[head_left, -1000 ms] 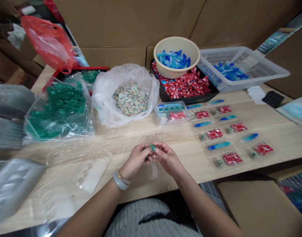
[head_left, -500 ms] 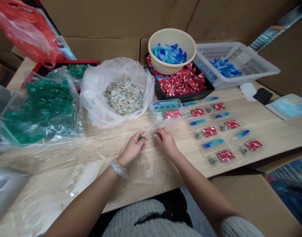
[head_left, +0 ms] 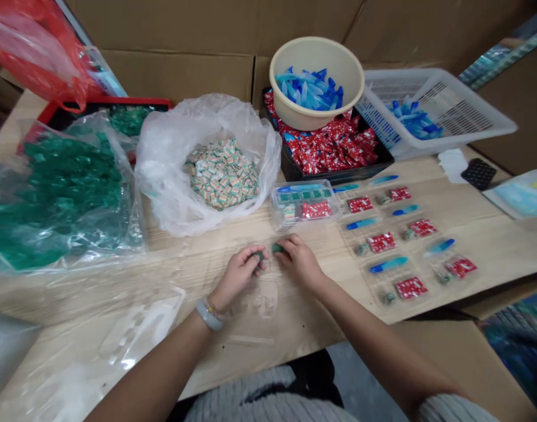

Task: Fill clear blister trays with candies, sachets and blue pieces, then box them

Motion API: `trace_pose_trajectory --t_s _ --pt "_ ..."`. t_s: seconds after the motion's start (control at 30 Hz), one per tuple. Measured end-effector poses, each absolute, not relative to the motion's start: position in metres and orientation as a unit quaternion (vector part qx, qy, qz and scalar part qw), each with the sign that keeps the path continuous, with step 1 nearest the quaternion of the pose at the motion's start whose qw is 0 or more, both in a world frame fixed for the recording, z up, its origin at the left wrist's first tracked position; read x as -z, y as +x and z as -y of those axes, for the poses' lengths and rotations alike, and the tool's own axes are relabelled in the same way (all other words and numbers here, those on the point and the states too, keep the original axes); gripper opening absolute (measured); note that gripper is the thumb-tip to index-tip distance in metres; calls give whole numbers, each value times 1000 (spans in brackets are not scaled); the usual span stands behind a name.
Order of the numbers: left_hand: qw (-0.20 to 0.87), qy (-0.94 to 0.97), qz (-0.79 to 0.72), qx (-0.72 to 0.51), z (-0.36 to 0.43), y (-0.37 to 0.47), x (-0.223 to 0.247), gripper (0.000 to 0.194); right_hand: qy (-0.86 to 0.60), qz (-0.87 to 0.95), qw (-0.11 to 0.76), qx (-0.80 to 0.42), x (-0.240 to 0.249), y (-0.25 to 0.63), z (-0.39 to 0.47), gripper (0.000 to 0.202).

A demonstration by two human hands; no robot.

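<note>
My left hand (head_left: pixel 240 271) pinches a small dark green piece (head_left: pixel 258 256) between thumb and fingers. Just right of it, my right hand (head_left: pixel 300 261) grips another small green piece (head_left: pixel 277 248). The two hands are apart, above a clear plastic tray (head_left: pixel 255 313) on the wooden table. Behind my right hand stands a stack of filled clear trays (head_left: pixel 302 206), showing a blue pen-like item, green squares and a red packet. Several filled trays with blue items and red packets (head_left: pixel 381 241) lie to the right.
A bag of green pieces (head_left: pixel 70 205) lies left, beside a white bag of striped pieces (head_left: pixel 222 176). Behind are a cream bowl (head_left: pixel 316 114) of blue items on a black box of red packets (head_left: pixel 339 149), and a white basket (head_left: pixel 466 138). Clear plastic (head_left: pixel 140 322) lies front left.
The view has shifted slightly, so the table's contents appear larger and moved. Both hands remain close together, and the green pieces in their fingers show more plainly.
</note>
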State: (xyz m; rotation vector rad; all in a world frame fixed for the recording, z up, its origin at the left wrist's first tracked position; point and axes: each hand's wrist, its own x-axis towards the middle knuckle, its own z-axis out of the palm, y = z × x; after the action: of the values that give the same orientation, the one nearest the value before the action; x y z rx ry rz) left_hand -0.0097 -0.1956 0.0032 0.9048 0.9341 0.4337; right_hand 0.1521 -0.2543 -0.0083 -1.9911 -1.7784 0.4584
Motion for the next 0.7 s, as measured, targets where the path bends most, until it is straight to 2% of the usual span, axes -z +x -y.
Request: trace_pose_trajectory --t_s 0.13,0.27,0.37,0.53,0.7 --pt "813 378 -400 -189 194 -12 -18 26 -704 622 312 -143 -13 141 264 27" --pt "832 373 -370 -180 197 -13 -24 22 -626 634 386 -239 -23 122 267 25" --pt "832 376 -371 -170 199 -13 -22 23 -623 602 430 -254 -21 114 269 21" --pt "781 460 -389 -168 204 -15 -17 23 -671 503 474 -268 -18 110 280 17" --pt "737 513 -398 -187 206 -15 -17 24 -697 474 470 -261 -22 108 284 19"
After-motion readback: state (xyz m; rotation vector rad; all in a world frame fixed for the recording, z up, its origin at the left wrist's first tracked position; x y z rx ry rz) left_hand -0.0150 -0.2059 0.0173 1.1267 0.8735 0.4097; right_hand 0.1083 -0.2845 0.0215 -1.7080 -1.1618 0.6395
